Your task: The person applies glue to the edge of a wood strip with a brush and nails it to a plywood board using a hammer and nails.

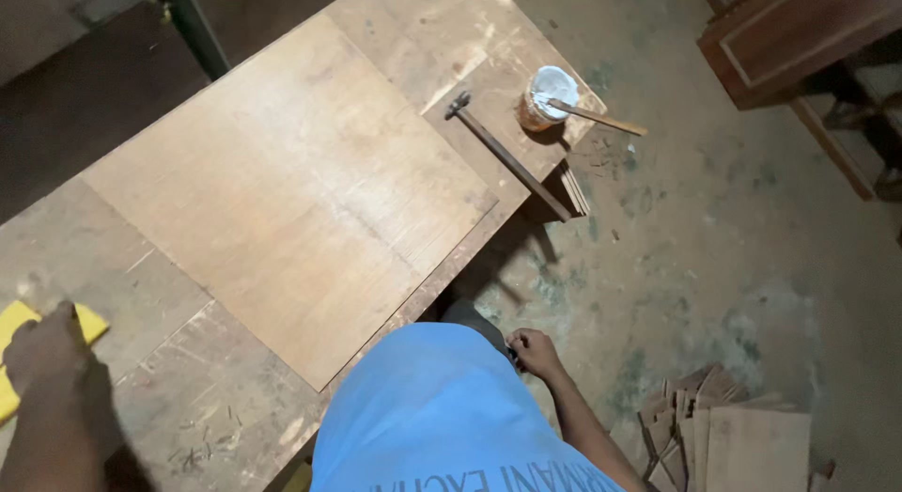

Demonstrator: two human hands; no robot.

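Two hands are busy — the left hand [42,351] presses flat on a yellow cloth-like pad [19,346] lying on the worn wooden workbench [216,398], unclenched, while the right hand [534,351] hangs curled by the blue shirt [442,407], grasping something I cannot tell.

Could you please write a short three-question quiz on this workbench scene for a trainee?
1. True or false: the hammer lies on the workbench beside the glue tub.
2. What does the left hand rest on? A) a yellow pad B) the hammer C) the plywood sheet
3. Where is the right hand?

Key
1. True; a stick rests in the tub.
2. A, the yellow pad at the bench's left edge, apart from the plywood sheet.
3. Off the bench, at the person's waist beside the blue shirt, fingers curled; whether it holds anything is unclear.
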